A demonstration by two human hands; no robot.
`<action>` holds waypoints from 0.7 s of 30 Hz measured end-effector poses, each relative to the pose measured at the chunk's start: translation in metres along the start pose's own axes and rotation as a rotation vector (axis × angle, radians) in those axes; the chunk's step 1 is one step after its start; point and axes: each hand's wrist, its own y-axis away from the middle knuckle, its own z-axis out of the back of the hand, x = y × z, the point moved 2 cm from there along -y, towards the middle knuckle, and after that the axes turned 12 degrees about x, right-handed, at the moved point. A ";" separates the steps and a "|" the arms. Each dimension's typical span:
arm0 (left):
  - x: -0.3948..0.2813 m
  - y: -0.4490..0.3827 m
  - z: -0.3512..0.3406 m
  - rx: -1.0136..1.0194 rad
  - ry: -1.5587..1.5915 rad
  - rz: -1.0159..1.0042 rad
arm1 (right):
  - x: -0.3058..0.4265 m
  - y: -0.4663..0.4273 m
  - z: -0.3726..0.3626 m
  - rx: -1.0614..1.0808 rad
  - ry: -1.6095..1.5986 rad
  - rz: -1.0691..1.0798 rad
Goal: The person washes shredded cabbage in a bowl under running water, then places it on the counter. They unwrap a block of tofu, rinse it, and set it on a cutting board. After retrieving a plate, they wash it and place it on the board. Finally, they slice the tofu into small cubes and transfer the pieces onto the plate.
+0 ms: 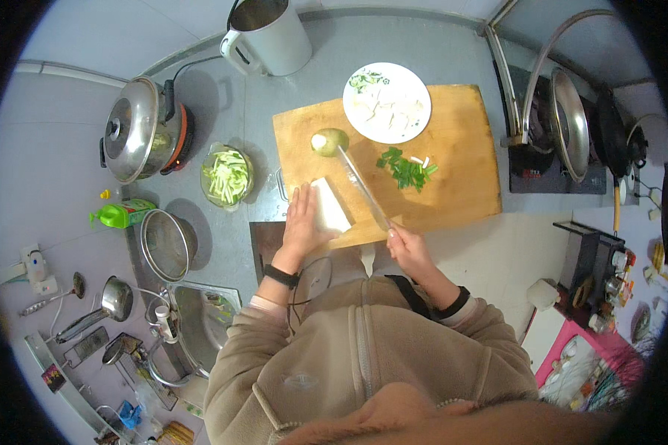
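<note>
On the wooden cutting board (462,156), my left hand (303,219) steadies a white food block (329,208), its fingers along the left side and thumb at the near edge. Whether the block is tofu or a peeled vegetable cannot be told. My right hand (407,247) grips a kitchen knife (364,192) whose blade slants away to the left. The blade's tip meets or overlaps a round greenish vegetable (334,142) with a pale cut end. Chopped green leaves (406,168) with a few white bits lie right of the blade.
A white plate (417,125) with pale slices and chopped greens overlaps the board's far edge. Leftward stand a glass bowl of green strips (226,175), a lidded steel pot (131,130) and a wire strainer (167,245). A white pitcher (281,44) is behind; the sink (200,322) lies near left.
</note>
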 end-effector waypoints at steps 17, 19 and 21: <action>0.018 -0.001 -0.017 0.011 0.042 -0.089 | 0.024 0.010 -0.068 -0.071 0.233 -0.006; 0.018 -0.001 -0.017 0.006 0.035 -0.097 | 0.020 0.007 -0.071 -0.071 0.243 -0.019; 0.018 -0.002 -0.018 0.005 0.026 -0.111 | 0.016 0.005 -0.073 -0.070 0.247 -0.028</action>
